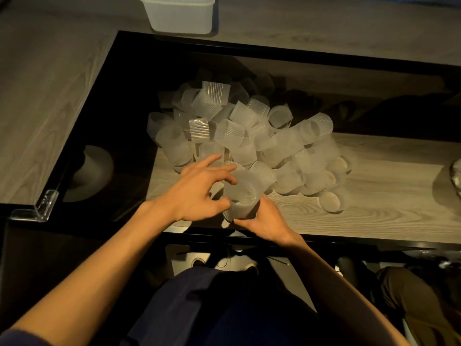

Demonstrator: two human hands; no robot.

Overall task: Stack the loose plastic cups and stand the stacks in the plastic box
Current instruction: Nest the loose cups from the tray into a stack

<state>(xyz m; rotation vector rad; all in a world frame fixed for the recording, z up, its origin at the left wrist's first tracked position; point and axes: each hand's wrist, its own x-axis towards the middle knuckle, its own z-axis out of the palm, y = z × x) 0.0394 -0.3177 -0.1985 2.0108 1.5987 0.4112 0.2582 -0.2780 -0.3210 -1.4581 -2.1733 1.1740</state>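
A heap of several loose ribbed translucent plastic cups (249,136) lies on the wooden table. At the heap's near edge my right hand (264,221) grips a short stack of cups (240,196) from below, its mouth tilted up. My left hand (199,191) hovers just left of the stack, thumb touching its lower side, the other fingers spread and loosely bent above its rim, holding nothing. The translucent plastic box (180,13) stands far back on the raised wooden surface, apart from both hands.
A raised wooden counter (45,101) with a clear corner guard (40,208) borders the left. The table's dark front edge (249,234) runs under my wrists. A shiny object (456,176) shows at the right edge. My lap and another person's leg lie below.
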